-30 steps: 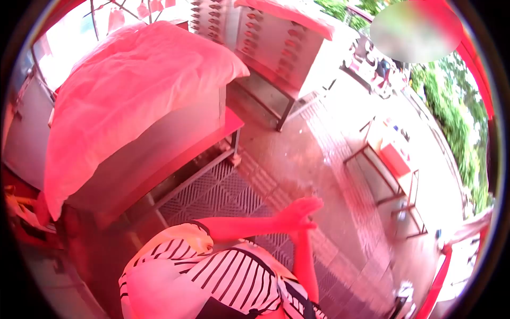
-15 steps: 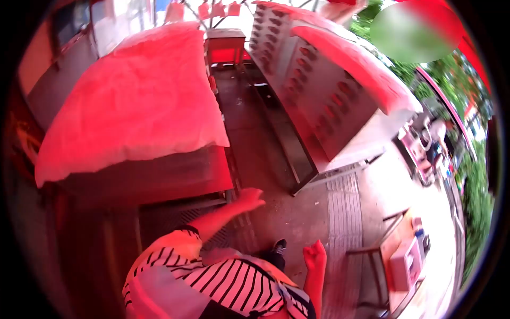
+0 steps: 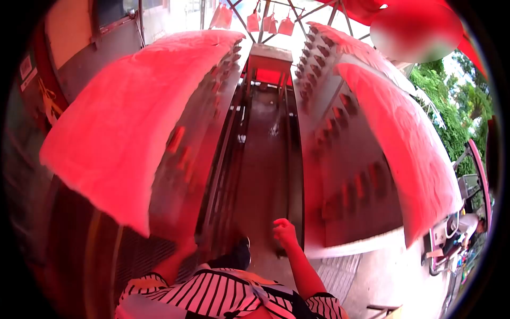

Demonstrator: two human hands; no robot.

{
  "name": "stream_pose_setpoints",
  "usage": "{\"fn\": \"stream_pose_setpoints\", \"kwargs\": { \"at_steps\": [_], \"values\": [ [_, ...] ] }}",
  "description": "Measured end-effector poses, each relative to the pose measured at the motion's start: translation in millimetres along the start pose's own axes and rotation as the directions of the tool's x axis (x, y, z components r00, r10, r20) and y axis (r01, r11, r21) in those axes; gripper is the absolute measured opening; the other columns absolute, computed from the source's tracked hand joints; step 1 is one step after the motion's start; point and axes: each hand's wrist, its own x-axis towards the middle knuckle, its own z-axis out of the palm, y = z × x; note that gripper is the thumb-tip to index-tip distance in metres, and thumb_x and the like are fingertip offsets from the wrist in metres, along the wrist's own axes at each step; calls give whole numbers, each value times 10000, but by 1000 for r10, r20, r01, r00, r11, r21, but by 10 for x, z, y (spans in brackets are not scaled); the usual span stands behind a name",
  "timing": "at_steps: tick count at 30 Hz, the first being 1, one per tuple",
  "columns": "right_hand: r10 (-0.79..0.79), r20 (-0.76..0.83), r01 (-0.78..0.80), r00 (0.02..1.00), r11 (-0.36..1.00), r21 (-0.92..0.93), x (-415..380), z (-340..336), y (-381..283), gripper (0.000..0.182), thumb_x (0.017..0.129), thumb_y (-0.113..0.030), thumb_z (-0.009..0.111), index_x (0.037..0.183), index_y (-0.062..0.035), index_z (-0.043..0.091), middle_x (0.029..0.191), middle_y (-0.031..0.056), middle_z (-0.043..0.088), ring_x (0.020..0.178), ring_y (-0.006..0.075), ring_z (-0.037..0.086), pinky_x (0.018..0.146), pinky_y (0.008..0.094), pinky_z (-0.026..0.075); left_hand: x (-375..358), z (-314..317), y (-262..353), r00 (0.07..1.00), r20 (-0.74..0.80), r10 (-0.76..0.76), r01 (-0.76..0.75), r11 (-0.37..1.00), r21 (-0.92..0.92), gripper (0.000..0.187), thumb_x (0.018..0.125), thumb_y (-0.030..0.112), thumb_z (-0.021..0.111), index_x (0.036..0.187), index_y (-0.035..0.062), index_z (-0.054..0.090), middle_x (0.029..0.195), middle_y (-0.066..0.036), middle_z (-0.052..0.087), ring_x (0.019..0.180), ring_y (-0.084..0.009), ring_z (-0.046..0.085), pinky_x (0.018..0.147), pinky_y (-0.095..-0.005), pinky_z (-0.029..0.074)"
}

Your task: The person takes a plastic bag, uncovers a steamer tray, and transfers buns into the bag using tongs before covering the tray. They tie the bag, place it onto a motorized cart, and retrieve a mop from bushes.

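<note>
My right hand (image 3: pixel 285 232) hangs in front of me over the walkway, its fingers curled closed with nothing visible in them. Low on the left, my left hand (image 3: pixel 186 248) is smeared by motion, so its fingers cannot be made out; it is nearest the lower end of the left rack. That slanted rack (image 3: pixel 186 199) has rows of dark pieces or slots along its face and a thick quilt (image 3: pixel 117 122) draped over it. On the right, a matching rack (image 3: pixel 356 186) carries another quilt (image 3: pixel 409 149). Neither hand visibly touches a rack.
A narrow walkway (image 3: pixel 263 159) runs between the racks to a small table (image 3: pixel 270 53) at the far end. Cloth pieces (image 3: pixel 286 25) hang behind it from a metal frame. A cart-like vehicle (image 3: pixel 443 242) and greenery (image 3: pixel 446 95) are at the right. Light is strongly red.
My view has swung to the right and moved forward, now facing straight down the walkway. The left hand has dropped lower; the right stays closed and is further forward. The wooden stand has mostly left view.
</note>
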Motion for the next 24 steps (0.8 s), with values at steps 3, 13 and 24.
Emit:
{"fn": "stream_pose_setpoints", "kwargs": {
  "at_steps": [3, 13, 24],
  "values": [
    [-44, 122, 38, 992, 998, 58, 977, -47, -413, 296, 709, 52, 575, 996, -21, 567, 595, -29, 424, 494, 89, 442, 484, 249, 421, 1372, -240, 244, 918, -112, -381, 321, 879, -353, 191, 753, 197, 551, 845, 44, 619, 825, -155, 630, 752, -298, 619, 650, -428, 501],
    [-687, 545, 835, 480, 166, -525, 3376, 383, -2486, 520, 742, -123, 634, 1231, -17, 492, 1279, 180, 470, 1233, 351, 398, 1052, 423, 248, 5527, -3122, 1035, 865, -145, 480, 382, -818, -430, 438, 946, 355, 394, 1257, 46, 411, 1201, -143, 505, 1105, -236, 504, 1015, -371, 333],
    [-403, 681, 453, 612, 884, 117, 7821, 713, -4165, 321, 902, -208, 493, 1154, -13, 529, 1066, 88, 594, 1015, 223, 559, 873, 313, 438, 8158, -5954, -3, 588, -802, 103, -470, 851, -235, 518, 890, 384, 484, 1301, 76, 415, 1298, -98, 457, 1227, -266, 408, 1041, -459, 238]
  ]
}}
